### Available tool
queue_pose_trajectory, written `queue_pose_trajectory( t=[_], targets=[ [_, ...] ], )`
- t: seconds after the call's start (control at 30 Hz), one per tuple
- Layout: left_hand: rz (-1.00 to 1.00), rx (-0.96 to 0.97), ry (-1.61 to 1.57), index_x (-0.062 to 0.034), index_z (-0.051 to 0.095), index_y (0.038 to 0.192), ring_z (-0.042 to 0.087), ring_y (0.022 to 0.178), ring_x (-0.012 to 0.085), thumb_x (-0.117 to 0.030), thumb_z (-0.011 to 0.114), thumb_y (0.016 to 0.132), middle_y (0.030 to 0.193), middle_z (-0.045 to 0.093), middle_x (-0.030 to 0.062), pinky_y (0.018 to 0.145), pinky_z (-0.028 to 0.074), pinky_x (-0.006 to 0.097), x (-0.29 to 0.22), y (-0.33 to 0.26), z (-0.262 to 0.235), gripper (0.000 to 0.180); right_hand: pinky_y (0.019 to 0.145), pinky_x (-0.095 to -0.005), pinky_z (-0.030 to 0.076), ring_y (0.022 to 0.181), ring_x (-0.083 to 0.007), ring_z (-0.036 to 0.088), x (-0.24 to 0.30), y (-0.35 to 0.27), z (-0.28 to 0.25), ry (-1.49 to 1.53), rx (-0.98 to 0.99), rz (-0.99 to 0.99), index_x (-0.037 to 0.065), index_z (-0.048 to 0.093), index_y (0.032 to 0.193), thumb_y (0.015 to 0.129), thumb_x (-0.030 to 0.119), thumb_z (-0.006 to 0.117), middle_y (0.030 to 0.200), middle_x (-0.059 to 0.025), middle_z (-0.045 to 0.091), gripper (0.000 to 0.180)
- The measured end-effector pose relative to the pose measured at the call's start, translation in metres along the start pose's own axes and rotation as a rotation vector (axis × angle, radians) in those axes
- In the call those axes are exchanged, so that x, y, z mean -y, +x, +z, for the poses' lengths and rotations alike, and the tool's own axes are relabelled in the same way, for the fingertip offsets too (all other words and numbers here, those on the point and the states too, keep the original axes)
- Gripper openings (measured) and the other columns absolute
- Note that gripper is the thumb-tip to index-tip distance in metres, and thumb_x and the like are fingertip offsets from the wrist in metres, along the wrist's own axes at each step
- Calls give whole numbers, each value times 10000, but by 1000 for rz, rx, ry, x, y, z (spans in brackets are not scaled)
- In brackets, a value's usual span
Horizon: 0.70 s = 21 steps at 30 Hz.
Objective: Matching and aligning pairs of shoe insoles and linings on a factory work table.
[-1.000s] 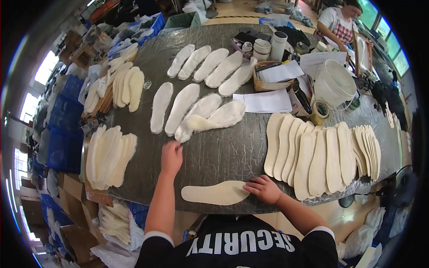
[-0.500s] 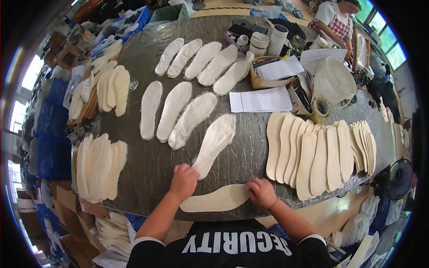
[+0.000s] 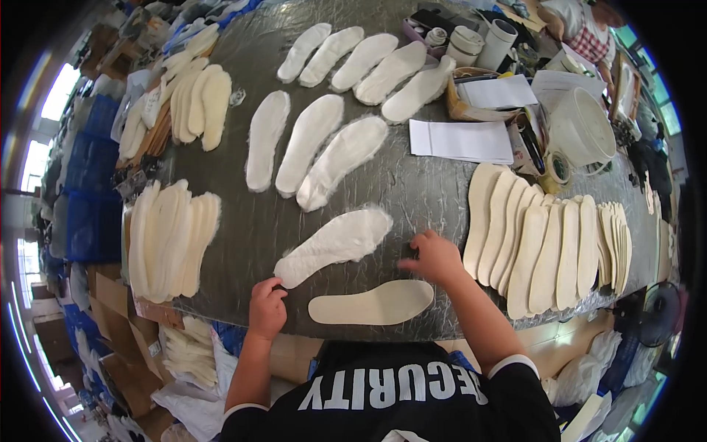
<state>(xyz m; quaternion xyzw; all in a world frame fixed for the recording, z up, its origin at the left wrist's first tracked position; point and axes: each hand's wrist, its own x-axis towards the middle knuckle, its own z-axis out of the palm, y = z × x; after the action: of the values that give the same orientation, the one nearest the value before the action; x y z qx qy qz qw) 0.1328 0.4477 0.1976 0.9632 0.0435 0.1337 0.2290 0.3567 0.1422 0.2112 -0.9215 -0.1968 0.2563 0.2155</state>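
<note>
A white fluffy insole (image 3: 335, 244) lies slanted on the table in front of me. My left hand (image 3: 266, 306) is closed, pinching its narrow heel end between thumb and fingers. Below it, close to the table's near edge, a smooth cream insole (image 3: 372, 303) lies flat and apart from both hands. My right hand (image 3: 436, 258) hovers over the table to the right of the fluffy insole's toe end. Its fingers are apart and nothing is in them. Farther off, more fluffy insoles, such as a broad one (image 3: 345, 158), lie spread in two rows.
Cream insoles (image 3: 545, 258) overlap in a long row at the right. Stacks of fluffy insoles (image 3: 171, 243) stand at the left edge. Papers (image 3: 461, 141), a white bucket (image 3: 582, 129) and a basket (image 3: 460, 112) crowd the back right, where another person (image 3: 582, 33) sits.
My left hand has drawn the fluffy insole's heel end left, turning it flatter toward me. My right hand has let go of the cream insole and moved up. The view has shifted.
</note>
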Motion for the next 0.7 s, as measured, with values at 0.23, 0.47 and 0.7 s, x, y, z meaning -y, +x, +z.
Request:
queue_pose_trajectory(
  t=[0.23,0.47,0.7],
  targets=[
    [-292,-320,-13,-18,564,838,557,805,292,107,541,686,907,536,138,747,472,337,6,-33,14,198,770,-435,490,926,-333,585,-22,-56,36,-98,74,-242,84,608,901,679,150,774,985,-125,567,286],
    [-137,653,-671,-18,541,1088,575,1083,228,-102,750,735,1129,595,124,930,450,340,-71,45,-5,418,772,-400,449,831,-298,580,9,-80,4,244,16,-687,84,563,854,649,-6,676,837,-63,606,251],
    [-473,1304,-1479,-43,466,1195,547,1131,209,-197,828,702,1161,568,105,944,442,367,-76,24,23,631,750,-363,427,879,-233,583,42,-58,-26,326,-222,-1125,108,545,918,623,51,704,908,-26,605,340]
  ],
)
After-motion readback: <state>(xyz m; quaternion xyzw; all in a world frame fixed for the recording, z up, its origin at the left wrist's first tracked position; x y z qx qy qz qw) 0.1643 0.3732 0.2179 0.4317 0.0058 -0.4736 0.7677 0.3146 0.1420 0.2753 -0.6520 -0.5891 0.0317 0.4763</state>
